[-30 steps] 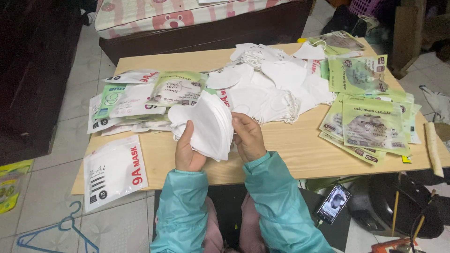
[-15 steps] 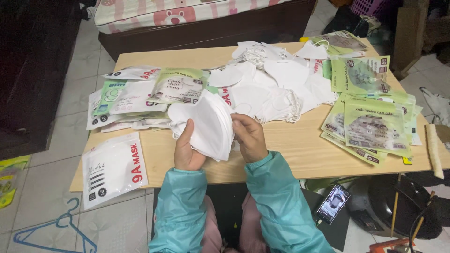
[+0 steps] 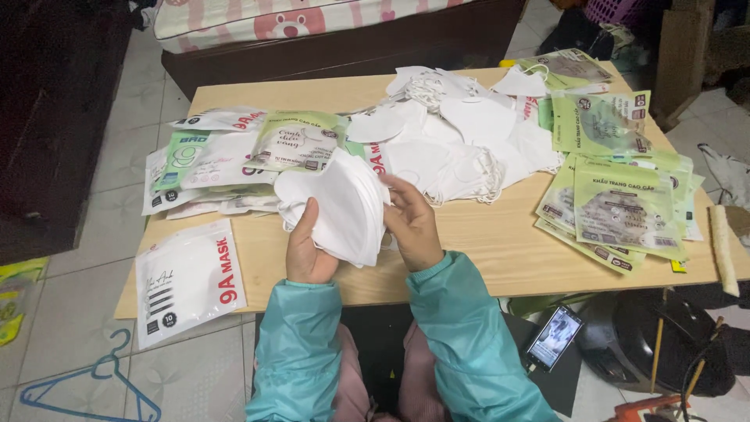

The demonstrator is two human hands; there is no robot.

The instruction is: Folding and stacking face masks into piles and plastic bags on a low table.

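Both my hands hold a stack of white folded face masks [image 3: 337, 202] above the near edge of a wooden table [image 3: 484, 242]. My left hand [image 3: 307, 248] grips the stack from the left, thumb up along its front. From the right side my right hand [image 3: 412, 223] closes its fingers on the stack's edge. Both arms wear teal sleeves. A heap of loose white masks [image 3: 461, 129] lies on the table just beyond my hands.
Flat mask packets lie at the table's left [image 3: 234, 156], and one white packet [image 3: 187, 280] overhangs the near left corner. Green packets [image 3: 621, 203] are stacked at the right. A phone [image 3: 553, 337] rests below the table, a blue hanger [image 3: 86, 383] on the floor.
The hands and the mask stack stay almost in place; the right fingers have shifted slightly on the stack's edge.
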